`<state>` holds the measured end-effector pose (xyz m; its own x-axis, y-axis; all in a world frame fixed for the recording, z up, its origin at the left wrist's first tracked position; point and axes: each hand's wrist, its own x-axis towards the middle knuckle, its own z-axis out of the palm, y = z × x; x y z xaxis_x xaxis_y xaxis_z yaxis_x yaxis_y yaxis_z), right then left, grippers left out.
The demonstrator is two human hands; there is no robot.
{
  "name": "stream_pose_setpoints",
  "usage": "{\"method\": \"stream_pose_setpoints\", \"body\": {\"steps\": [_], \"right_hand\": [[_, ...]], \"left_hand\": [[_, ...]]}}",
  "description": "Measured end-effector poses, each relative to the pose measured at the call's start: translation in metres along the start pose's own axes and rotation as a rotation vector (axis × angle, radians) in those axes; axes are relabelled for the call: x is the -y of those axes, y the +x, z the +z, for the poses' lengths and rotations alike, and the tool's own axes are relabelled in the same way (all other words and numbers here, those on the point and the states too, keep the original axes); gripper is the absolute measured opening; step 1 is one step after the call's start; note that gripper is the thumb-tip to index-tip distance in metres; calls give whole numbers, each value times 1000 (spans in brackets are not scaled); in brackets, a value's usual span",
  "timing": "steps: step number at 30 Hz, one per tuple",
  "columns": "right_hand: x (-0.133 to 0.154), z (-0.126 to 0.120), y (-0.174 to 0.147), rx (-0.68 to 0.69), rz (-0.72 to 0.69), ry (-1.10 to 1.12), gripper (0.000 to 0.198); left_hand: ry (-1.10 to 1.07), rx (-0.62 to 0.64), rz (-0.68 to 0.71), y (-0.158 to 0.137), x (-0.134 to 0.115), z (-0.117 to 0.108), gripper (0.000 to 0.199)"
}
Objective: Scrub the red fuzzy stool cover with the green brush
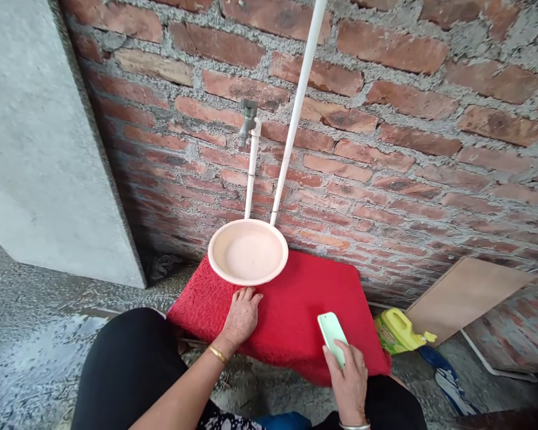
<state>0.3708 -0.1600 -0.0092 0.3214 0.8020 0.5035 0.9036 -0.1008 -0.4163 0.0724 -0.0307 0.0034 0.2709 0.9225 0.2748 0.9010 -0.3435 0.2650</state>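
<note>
A pale pink round basin stands upright on a red fluffy cloth spread over a low support. My left hand lies on the cloth just in front of the basin, fingertips close to its near rim; whether they touch it I cannot tell. Its fingers are a little bent, with nothing visible in them. At the right part of the cloth, my right hand is closed around the near end of a pale green oblong thing with rounded corners and a small dark hole at its far end. Its underside is hidden.
Behind the basin, a tap and a white pipe run along the brick wall. A grey slab stands left. On the right are a yellow jug, a board and blue-white slippers. The floor looks wet.
</note>
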Motion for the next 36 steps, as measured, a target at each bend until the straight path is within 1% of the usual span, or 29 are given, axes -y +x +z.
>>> {"method": "stream_pose_setpoints", "body": {"steps": [2, 5, 7, 10, 13, 15, 17, 21, 23, 25, 26, 29, 33, 35, 36], "right_hand": [[-5, -2, 3, -21, 40, 26, 63], [8, 1, 3, -10, 40, 63, 59], [28, 7, 0, 22, -13, 82, 53], [61, 18, -4, 96, -139, 86, 44], [80, 26, -5, 172, -237, 46, 37], [77, 28, -4, 186, -250, 23, 38], [64, 26, 0, 159, -214, 9, 44], [23, 15, 11, 77, -69, -4, 59], [9, 10, 17, 30, 6, -1, 64], [6, 9, 21, -8, 44, 11, 65], [10, 10, 22, -14, 38, 23, 64], [36, 20, 20, 15, -63, 57, 56], [76, 38, 13, 111, -251, 57, 43], [83, 44, 13, 143, -302, 44, 39], [81, 45, 14, 143, -307, 38, 39]], "left_hand": [[1, 0, 1, 0, 0, 0, 41], [8, -2, 7, 0, 0, -2, 41], [14, -2, 12, 0, 0, -3, 41], [22, -4, 18, 0, -1, -5, 41], [24, -4, 20, 0, -1, -6, 40], [22, -2, 18, 0, -2, -6, 39], [16, 1, 13, 0, -2, -5, 40], [-1, 9, 1, 0, -3, -3, 39], [-5, 12, -6, 0, -2, -2, 39], [-5, 14, -9, 0, -2, -1, 39], [-3, 15, -10, 0, -2, -1, 40], [8, 12, -9, 0, -2, -3, 40], [18, 4, -2, 0, -3, -5, 40], [12, 5, -9, 0, -4, -5, 41], [8, 8, -15, 0, -5, -5, 42]]}}
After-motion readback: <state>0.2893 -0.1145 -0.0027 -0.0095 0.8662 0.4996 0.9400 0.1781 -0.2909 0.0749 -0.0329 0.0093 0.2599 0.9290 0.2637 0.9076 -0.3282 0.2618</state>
